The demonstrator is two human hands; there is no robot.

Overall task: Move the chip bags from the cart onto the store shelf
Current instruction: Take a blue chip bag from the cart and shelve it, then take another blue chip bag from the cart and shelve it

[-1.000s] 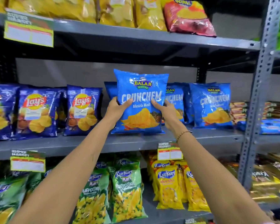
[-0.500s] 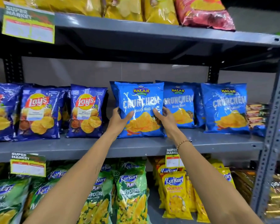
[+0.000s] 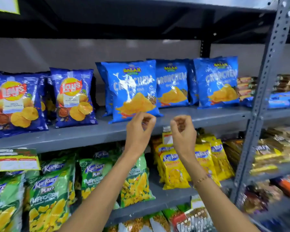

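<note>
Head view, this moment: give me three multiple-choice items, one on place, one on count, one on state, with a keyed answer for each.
1. Where does the nearest light-blue chip bag stand?
A. on the middle shelf
B. on the bottom shelf
C. in a cart

2. How many light-blue bag fronts face out in that row?
A. one
B. three
C. six

3. What are the hands doing?
A. both grip the bag
B. only the right grips it
C. both are empty

Answers: 1 A, it sits upright beside the dark-blue bags. 2 B, three fronts show side by side. 3 C, the left hand and right hand are curled in front of the shelf edge, holding nothing.
</note>
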